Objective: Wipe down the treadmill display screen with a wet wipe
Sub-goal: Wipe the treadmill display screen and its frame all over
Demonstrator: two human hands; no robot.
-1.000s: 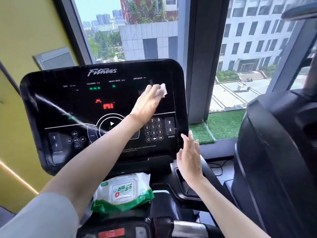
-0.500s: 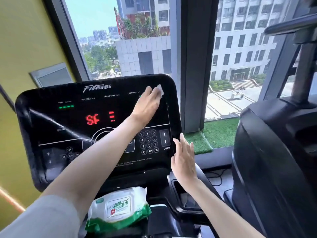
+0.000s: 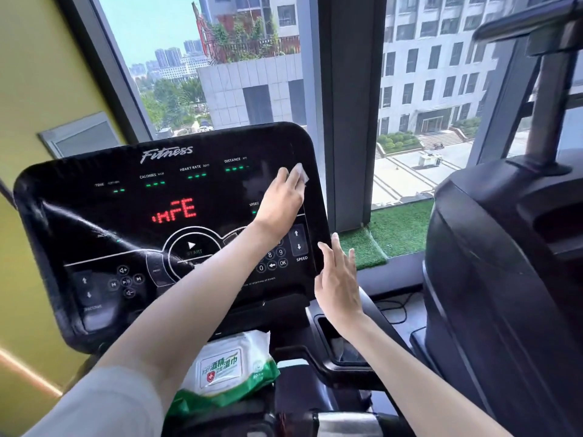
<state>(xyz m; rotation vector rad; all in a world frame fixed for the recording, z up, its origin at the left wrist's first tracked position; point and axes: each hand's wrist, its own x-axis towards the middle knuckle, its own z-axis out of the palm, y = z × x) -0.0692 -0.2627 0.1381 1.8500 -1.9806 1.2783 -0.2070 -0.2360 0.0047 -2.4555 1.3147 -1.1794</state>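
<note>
The black treadmill display screen (image 3: 126,209) fills the middle left, lit with red letters and green dashes. My left hand (image 3: 282,200) lies flat on its upper right area and presses a small white wet wipe (image 3: 300,172) against the glass; the wipe shows only past my fingertips. My right hand (image 3: 339,279) has straight fingers held against the console's lower right edge, beside the SPEED arrows. It holds nothing. My left forearm hides part of the keypad.
A green and white pack of wet wipes (image 3: 220,370) lies on the ledge under the console. A cup-holder recess (image 3: 334,339) sits below my right hand. Another black machine (image 3: 504,263) stands close on the right. Windows and a dark pillar (image 3: 350,105) are behind.
My left hand slid the wipe to the right, up to the screen's upper right edge. The red readout changed. My right hand stayed at the console's edge.
</note>
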